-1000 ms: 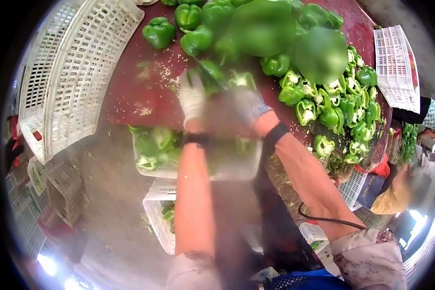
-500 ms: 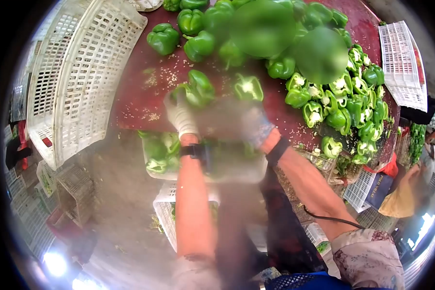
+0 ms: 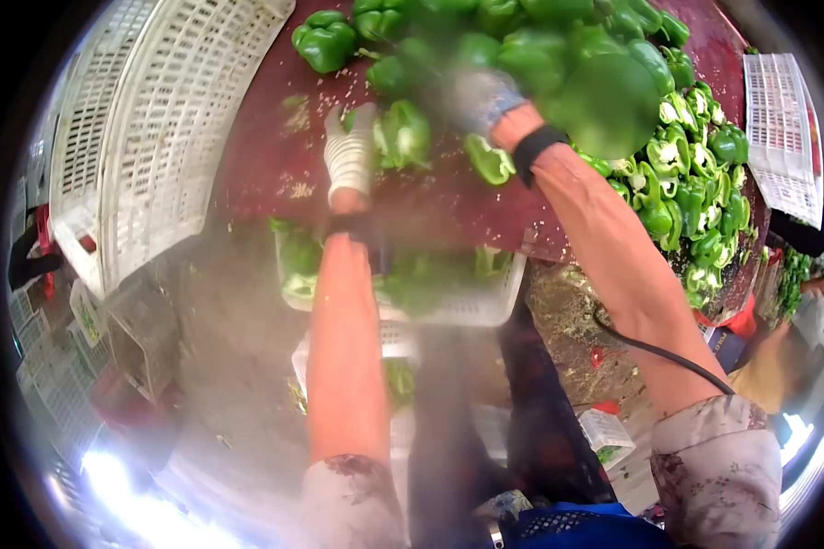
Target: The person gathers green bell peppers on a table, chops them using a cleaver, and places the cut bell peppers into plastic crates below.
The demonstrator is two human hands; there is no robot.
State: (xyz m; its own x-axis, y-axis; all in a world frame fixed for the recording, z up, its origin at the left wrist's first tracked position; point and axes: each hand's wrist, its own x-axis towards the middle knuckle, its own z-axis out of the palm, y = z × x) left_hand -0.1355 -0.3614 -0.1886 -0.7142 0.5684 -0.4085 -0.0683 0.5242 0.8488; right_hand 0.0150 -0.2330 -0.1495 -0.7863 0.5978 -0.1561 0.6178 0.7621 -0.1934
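My left hand (image 3: 349, 151), in a white ribbed glove, is on the red tabletop (image 3: 275, 137), its fingers around a green pepper piece that mostly hides behind them. Touching or just right of it stands a cut pepper (image 3: 403, 134) with its pale inside showing. My right hand (image 3: 482, 99), in a grey-blue glove, reaches over the near side of the whole peppers (image 3: 325, 41); its fingers are blurred, and what they hold cannot be made out. Below that hand lies a pepper half (image 3: 490, 159), cut face up.
Cut peppers (image 3: 691, 192) are heaped on the table's right side. A white crate (image 3: 494, 306) holding pepper pieces sits below the near edge. Tall white crates (image 3: 156, 137) stand at the left, another (image 3: 783, 137) at the far right. Smudges blur the middle of the view.
My right hand has moved up and away from me, to the whole peppers. My left hand has shifted up slightly. The cut pepper beside it now shows its pale inside.
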